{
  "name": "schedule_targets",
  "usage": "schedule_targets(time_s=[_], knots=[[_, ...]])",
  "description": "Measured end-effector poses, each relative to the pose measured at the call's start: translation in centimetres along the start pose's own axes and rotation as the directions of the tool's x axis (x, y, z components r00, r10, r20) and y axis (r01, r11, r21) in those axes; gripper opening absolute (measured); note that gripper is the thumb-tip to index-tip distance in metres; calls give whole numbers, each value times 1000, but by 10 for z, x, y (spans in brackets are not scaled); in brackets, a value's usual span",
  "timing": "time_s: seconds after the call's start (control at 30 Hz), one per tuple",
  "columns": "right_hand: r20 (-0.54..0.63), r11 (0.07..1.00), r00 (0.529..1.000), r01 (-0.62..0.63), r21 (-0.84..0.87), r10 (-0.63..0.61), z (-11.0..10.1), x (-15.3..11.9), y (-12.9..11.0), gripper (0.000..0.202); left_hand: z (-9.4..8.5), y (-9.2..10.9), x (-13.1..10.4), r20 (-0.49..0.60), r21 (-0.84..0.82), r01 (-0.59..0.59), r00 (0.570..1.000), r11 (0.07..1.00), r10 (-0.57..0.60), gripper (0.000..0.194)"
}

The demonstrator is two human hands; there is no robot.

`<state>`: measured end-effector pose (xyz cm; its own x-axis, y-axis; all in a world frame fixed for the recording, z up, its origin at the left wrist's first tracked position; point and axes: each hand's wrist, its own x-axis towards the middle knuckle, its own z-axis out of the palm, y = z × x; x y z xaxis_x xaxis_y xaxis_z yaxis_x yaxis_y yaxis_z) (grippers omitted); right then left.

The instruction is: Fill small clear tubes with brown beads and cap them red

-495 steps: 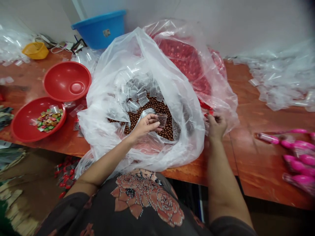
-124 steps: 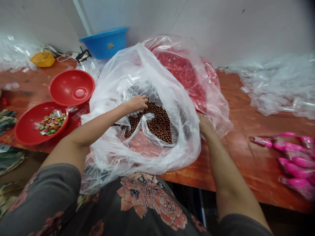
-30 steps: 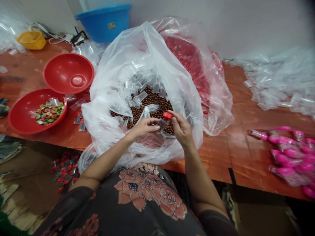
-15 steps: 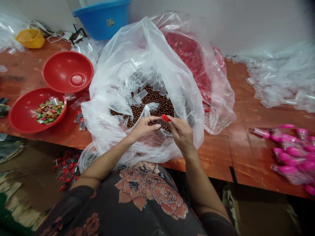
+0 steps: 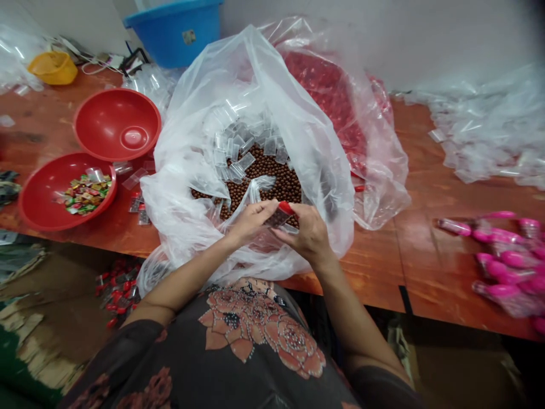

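Note:
Between my two hands is a small clear plastic box with a red cap (image 5: 285, 208), dark inside. My left hand (image 5: 252, 220) pinches it from the left, fingers by the cap's edge. On the other side my right hand (image 5: 310, 230) grips it, forefinger at the cap and thumb below. Both hands are over the near side of a big clear plastic bag (image 5: 179, 227). Inside the bag lie many brown balls (image 5: 283, 179) and a heap of empty clear boxes (image 5: 242, 153). Fingers hide part of the held box.
To the left are a red bowl of wrapped sweets (image 5: 36, 196) and another red bowl (image 5: 110, 122). A bag of red pieces (image 5: 323, 85) stands behind. Pink-capped containers (image 5: 506, 261) and clear plastic pieces (image 5: 498, 136) lie right. Below left are red-capped boxes (image 5: 119, 289).
My right thumb has dropped from the cap to below the box. My left fingers have moved up toward the cap. The box stays at about the same spot.

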<state>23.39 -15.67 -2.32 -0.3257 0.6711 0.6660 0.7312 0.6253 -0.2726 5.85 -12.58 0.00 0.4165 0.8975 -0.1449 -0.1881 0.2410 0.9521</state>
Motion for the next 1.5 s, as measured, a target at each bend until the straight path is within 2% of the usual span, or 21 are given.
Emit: schedule_targets(time_s=[0.07, 0.13, 0.23, 0.33, 0.4, 0.47, 0.53, 0.6, 0.63, 0.67, 0.7, 0.77, 0.83, 0.9, 1.0, 1.1, 1.23, 1.33, 1.43, 1.47, 1.5], knots=[[6, 998, 998, 56, 3, -56, 3, 0, -2, 68, 9, -5, 1, 0, -152, 123, 992, 981, -125, 57], [7, 996, 996, 85, 16, -86, 6, 0, -4, 69, 16, -11, 0, 2, -219, 204, 978, 954, -208, 57], [37, 996, 996, 73, 46, -75, 7, -2, -6, 66, 22, -17, -2, -78, -227, 172, 978, 958, -194, 41], [137, 987, 991, -29, 160, 7, 4, -4, -8, 62, 22, -18, -4, -96, -253, 154, 978, 955, -183, 39], [209, 930, 969, -192, 314, 130, 1, -5, -8, 65, 20, -14, -5, -85, -276, 157, 979, 948, -187, 43], [247, 770, 907, -420, 481, 340, 0, -8, -7, 56, 17, -8, -6, -77, -282, 159, 979, 946, -188, 47], [275, 518, 771, -602, 608, 574, 0, -10, -8, 37, 15, -3, -8, -52, -272, 195, 975, 942, -217, 49], [281, 312, 628, -665, 679, 726, 1, -9, -10, 26, 15, -1, -10, -9, -252, 248, 966, 935, -259, 53], [271, 267, 586, -669, 694, 764, 1, -7, -12, 25, 16, -2, -11, 14, -237, 271, 961, 933, -275, 56], [252, 267, 576, -665, 697, 777, 1, -5, -14, 25, 17, -2, -11, 35, -223, 287, 957, 932, -286, 60], [231, 311, 601, -658, 686, 765, 0, -2, -16, 26, 18, -3, -12, 49, -211, 295, 955, 932, -291, 63], [208, 497, 726, -622, 606, 655, -3, 3, -22, 29, 21, -5, -12, 49, -192, 292, 956, 937, -288, 68], [215, 724, 859, -508, 466, 464, -7, 7, -27, 42, 22, -6, -11, 26, -197, 273, 962, 942, -273, 72], [236, 876, 926, -359, 321, 293, -9, 9, -29, 62, 22, -5, -10, 4, -209, 259, 965, 943, -264, 73], [242, 961, 957, -209, 183, 162, -8, 8, -27, 78, 21, -4, -8, -9, -214, 271, 960, 939, -279, 66], [216, 984, 971, -130, 121, 102, -3, 6, -22, 77, 21, -6, -8, -49, -228, 269, 957, 936, -287, 54], [191, 991, 981, -67, 116, 44, 7, 6, -24, 73, 22, -13, -11, -150, -197, 165, 969, 966, -196, 38], [211, 990, 977, -66, 122, 39, 10, 9, -29, 74, 17, -9, -16, -173, -133, 127, 974, 983, -149, 41], [245, 985, 968, -99, 144, 61, 0, 13, -17, 83, -11, 16, -27, -221, 28, 17, 975, 999, -10, 48], [211, 977, 971, -144, 155, 110, -8, 12, -8, 84, -29, 29, -32, -288, 111, -47, 954, 993, 77, 49], [143, 963, 971, -215, 165, 193, -18, 11, 3, 83, -50, 43, -38, -387, 203, -111, 904, 973, 184, 47]])
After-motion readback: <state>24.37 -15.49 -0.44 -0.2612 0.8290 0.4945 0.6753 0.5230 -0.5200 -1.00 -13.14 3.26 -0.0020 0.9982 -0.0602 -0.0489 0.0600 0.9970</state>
